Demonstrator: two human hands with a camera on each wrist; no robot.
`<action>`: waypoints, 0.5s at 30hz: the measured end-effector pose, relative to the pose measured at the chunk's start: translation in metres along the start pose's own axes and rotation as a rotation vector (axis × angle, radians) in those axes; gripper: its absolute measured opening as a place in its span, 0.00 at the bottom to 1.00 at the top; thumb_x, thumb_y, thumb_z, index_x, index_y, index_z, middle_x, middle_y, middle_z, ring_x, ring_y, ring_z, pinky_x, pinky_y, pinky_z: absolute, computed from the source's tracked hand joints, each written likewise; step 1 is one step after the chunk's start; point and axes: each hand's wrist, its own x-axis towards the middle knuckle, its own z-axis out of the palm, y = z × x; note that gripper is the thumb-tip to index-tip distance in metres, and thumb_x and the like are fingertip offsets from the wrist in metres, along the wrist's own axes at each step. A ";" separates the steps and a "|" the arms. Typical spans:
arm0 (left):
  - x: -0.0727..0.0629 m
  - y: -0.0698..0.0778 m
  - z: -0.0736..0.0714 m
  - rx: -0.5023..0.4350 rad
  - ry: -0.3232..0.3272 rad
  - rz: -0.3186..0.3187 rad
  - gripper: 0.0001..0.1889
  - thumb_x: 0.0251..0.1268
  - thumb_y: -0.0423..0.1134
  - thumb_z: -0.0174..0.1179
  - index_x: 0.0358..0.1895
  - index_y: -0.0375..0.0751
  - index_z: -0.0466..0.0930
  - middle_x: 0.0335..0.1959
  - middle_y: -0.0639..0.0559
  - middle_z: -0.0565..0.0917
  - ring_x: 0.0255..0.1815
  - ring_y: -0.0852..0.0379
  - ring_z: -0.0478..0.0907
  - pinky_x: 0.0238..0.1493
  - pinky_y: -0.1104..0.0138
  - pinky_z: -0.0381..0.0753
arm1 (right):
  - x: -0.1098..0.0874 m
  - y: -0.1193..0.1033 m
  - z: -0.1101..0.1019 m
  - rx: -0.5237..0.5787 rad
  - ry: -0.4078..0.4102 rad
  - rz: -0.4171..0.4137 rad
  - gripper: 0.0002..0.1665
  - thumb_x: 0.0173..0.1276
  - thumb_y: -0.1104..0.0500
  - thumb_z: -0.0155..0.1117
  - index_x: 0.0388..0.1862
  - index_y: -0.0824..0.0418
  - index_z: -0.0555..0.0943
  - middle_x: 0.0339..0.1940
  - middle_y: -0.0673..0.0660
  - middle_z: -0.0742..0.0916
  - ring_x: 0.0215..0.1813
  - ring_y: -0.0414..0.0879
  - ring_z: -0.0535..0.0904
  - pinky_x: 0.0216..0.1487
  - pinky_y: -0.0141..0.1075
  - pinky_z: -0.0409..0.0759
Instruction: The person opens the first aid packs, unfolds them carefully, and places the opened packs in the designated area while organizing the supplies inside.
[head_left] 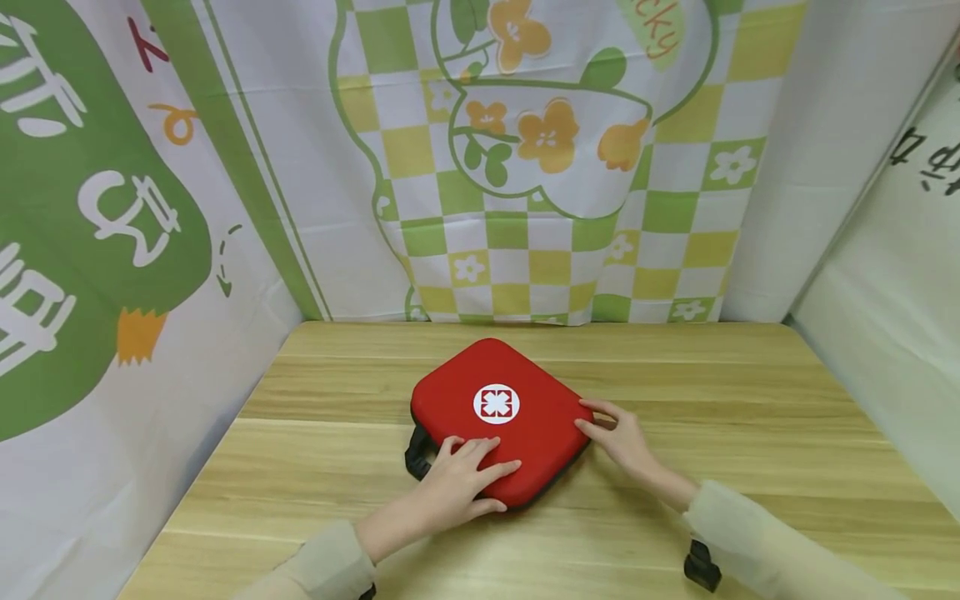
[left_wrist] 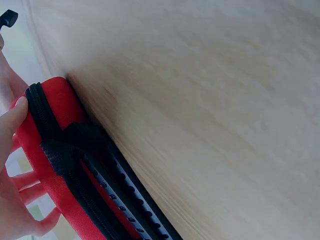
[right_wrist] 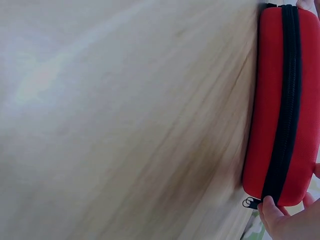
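Observation:
A red first-aid case (head_left: 517, 367) with a white round emblem (head_left: 487, 419) lies flat and turned at an angle on the table. My left hand (head_left: 457, 492) rests spread over its near left part, fingers on top. In the left wrist view the thumb (left_wrist: 19, 112) touches the side by the black zipper, close to the black handle (left_wrist: 75, 145). At the right corner, my right hand (head_left: 626, 442) pinches the case between thumb and fingers. A zipper pull (right_wrist: 252, 203) sticks out beside that thumb in the right wrist view. The zipper (right_wrist: 286, 110) appears closed along this side.
The wooden table (head_left: 712, 383) reaches back to a green and yellow checked cloth (head_left: 465, 233). Printed cloth walls stand at the left (head_left: 187, 400) and right (head_left: 877, 333). A black strap piece (head_left: 701, 567) shows below the right sleeve.

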 end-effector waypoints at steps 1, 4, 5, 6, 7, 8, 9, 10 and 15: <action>0.001 0.002 0.000 0.005 -0.002 0.005 0.27 0.51 0.60 0.56 0.57 0.59 0.71 0.55 0.46 0.71 0.56 0.54 0.66 0.49 0.55 0.62 | -0.002 0.000 -0.001 0.001 0.003 0.003 0.23 0.57 0.64 0.62 0.53 0.71 0.73 0.55 0.68 0.74 0.50 0.60 0.75 0.41 0.25 0.73; 0.002 0.007 -0.002 0.016 -0.006 0.019 0.27 0.51 0.61 0.55 0.57 0.59 0.71 0.55 0.47 0.71 0.56 0.55 0.67 0.48 0.56 0.62 | -0.007 0.000 -0.005 0.002 0.010 0.011 0.23 0.57 0.64 0.62 0.53 0.71 0.73 0.55 0.68 0.74 0.49 0.59 0.75 0.39 0.25 0.73; 0.003 0.008 -0.002 0.015 -0.008 0.022 0.27 0.52 0.61 0.55 0.57 0.59 0.71 0.55 0.47 0.71 0.55 0.55 0.67 0.48 0.56 0.62 | -0.008 0.001 -0.006 0.005 0.014 0.010 0.23 0.57 0.64 0.62 0.53 0.71 0.73 0.55 0.68 0.74 0.49 0.60 0.76 0.39 0.24 0.73; 0.003 0.010 -0.003 0.013 -0.012 0.024 0.27 0.52 0.61 0.55 0.57 0.59 0.71 0.55 0.47 0.71 0.55 0.55 0.67 0.48 0.56 0.62 | -0.010 0.001 -0.007 0.001 0.013 0.011 0.23 0.57 0.64 0.62 0.53 0.71 0.73 0.55 0.68 0.74 0.49 0.59 0.75 0.39 0.24 0.73; 0.003 0.012 -0.003 0.016 -0.015 0.026 0.28 0.52 0.61 0.55 0.57 0.59 0.71 0.55 0.47 0.71 0.55 0.55 0.67 0.48 0.56 0.62 | -0.011 0.002 -0.008 -0.003 0.013 0.010 0.23 0.58 0.64 0.61 0.53 0.71 0.73 0.55 0.68 0.74 0.49 0.60 0.75 0.39 0.24 0.73; 0.003 0.013 -0.003 0.018 -0.019 0.027 0.28 0.52 0.61 0.55 0.57 0.59 0.70 0.55 0.47 0.71 0.55 0.55 0.67 0.48 0.56 0.62 | -0.012 0.003 -0.009 -0.008 0.013 0.008 0.23 0.57 0.64 0.62 0.53 0.71 0.73 0.55 0.68 0.74 0.49 0.60 0.75 0.40 0.24 0.73; 0.004 0.014 -0.003 0.021 -0.022 0.028 0.28 0.52 0.61 0.55 0.58 0.59 0.70 0.54 0.47 0.71 0.55 0.55 0.67 0.48 0.56 0.62 | -0.013 0.004 -0.010 -0.014 0.015 0.007 0.23 0.57 0.63 0.62 0.53 0.70 0.73 0.54 0.68 0.75 0.50 0.60 0.75 0.40 0.24 0.73; 0.004 0.016 -0.003 0.021 -0.025 0.029 0.28 0.52 0.61 0.55 0.58 0.60 0.70 0.54 0.47 0.71 0.56 0.55 0.67 0.48 0.55 0.61 | -0.014 0.005 -0.011 -0.019 0.018 0.003 0.23 0.57 0.63 0.62 0.52 0.70 0.74 0.54 0.68 0.75 0.50 0.60 0.75 0.40 0.24 0.73; 0.006 0.022 -0.003 0.047 -0.021 0.030 0.28 0.52 0.62 0.54 0.58 0.60 0.70 0.54 0.47 0.72 0.55 0.54 0.67 0.47 0.56 0.62 | -0.016 0.007 -0.015 -0.027 0.022 -0.021 0.23 0.57 0.63 0.62 0.52 0.71 0.74 0.53 0.69 0.76 0.50 0.60 0.75 0.41 0.24 0.73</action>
